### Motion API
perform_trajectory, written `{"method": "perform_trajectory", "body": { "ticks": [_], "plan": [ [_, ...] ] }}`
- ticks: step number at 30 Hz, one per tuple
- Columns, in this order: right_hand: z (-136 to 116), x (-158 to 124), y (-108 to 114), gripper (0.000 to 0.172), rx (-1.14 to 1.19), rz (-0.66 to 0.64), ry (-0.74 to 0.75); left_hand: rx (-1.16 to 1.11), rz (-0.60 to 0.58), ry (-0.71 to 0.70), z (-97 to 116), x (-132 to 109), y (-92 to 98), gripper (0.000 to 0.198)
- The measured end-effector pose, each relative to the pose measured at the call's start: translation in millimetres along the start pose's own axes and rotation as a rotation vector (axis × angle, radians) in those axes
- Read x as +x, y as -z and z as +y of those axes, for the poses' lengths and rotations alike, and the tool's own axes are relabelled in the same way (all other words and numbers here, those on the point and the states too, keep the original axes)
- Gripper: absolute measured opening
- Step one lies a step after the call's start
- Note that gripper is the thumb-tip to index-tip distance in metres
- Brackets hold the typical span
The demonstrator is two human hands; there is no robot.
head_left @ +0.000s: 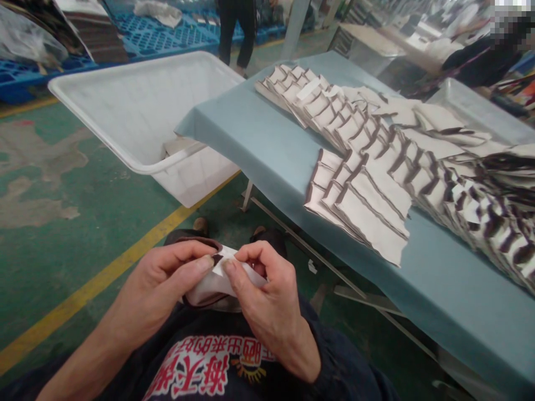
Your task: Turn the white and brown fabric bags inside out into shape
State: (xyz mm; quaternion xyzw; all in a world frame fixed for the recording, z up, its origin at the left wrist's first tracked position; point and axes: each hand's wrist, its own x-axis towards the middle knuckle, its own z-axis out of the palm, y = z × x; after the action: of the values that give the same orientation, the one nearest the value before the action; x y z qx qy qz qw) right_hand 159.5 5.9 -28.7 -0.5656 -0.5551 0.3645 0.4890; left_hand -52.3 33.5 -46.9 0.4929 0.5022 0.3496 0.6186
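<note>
Both hands hold one small white piece with a dark brown edge [217, 281] over my lap. My left hand [161, 287] pinches its upper left corner between thumb and fingers. My right hand [267, 303] pinches the top edge from the right, fingers curled closed. On the blue-grey table [259, 150] to the right, several rows of similar white pieces with brown edges [368, 206] lie fanned out in overlapping stacks.
A large white plastic tub [125, 111] stands on the green floor at the left, beside the table's end. A yellow line [104, 278] crosses the floor. A person stands at the far back [236, 28]; another sits at the top right [480, 55]. Blue pallets lie behind.
</note>
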Motion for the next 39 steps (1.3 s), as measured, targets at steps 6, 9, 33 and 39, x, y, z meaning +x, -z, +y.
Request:
{"method": "perform_trajectory", "body": {
  "ticks": [6, 9, 33, 39],
  "plan": [
    [-7.1, 3.6, 4.6, 0.021, 0.040, -0.039, -0.066, -0.045, 0.000, 0.021, -0.2, 1.9, 1.9, 0.033],
    [-8.1, 4.4, 5.3, 0.022, 0.052, -0.044, -0.055, -0.045, -0.008, 0.016, 1.2, 1.1, 1.5, 0.030],
    [-1.6, 13.0, 7.8, 0.025, 0.176, -0.246, -0.303, 0.082, -0.023, -0.025, 3.5, 2.3, -1.1, 0.035],
    [0.6, 19.1, 13.0, 0.033, 0.243, -0.333, -0.342, 0.106, -0.017, -0.030, 6.8, 4.3, -2.4, 0.038]
  ]
}}
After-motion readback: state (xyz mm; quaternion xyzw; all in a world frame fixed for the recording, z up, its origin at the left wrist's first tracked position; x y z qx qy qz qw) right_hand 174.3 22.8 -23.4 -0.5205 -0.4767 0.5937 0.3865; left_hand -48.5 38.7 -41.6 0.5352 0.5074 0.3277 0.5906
